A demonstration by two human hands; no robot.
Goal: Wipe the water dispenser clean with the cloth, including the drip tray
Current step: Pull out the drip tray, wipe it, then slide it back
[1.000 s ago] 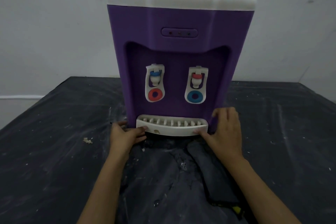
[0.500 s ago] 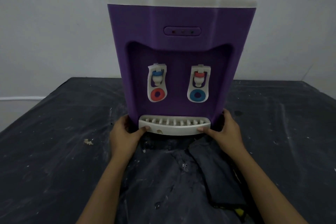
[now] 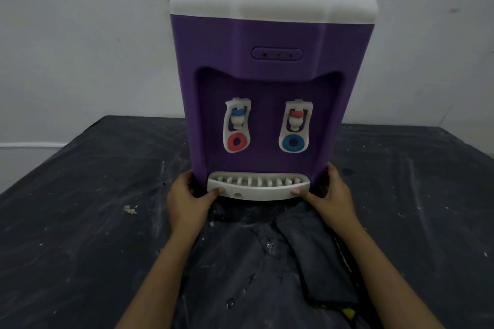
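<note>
The water dispenser (image 3: 267, 83) stands upright on the black table (image 3: 80, 222), toward its far edge and near the grey wall (image 3: 80, 35). Its long axis is vertical, white top up, and the purple front faces near, toward us. The two taps, left tap (image 3: 237, 125) and right tap (image 3: 295, 127), point down at the drip tray (image 3: 258, 191). The tray sits seated in the base, its long axis running left to right and its curved front edge jutting near. Against a second ago, the right hand (image 3: 334, 197) no longer lies spread over the front right corner; it has slid down and round to the side. The body looks squarer to us, and the white top is wholly in view. The left hand (image 3: 187, 200) wraps the lower left corner, thumb tip pressed on the left end of the tray front, fingers curled round behind and mostly hidden. The right hand mirrors it on the lower right corner, thumb on the right end of the tray. The dark cloth (image 3: 320, 275) lies crumpled on the table, near, between the forearms and partly under the right one, in neither hand.
</note>
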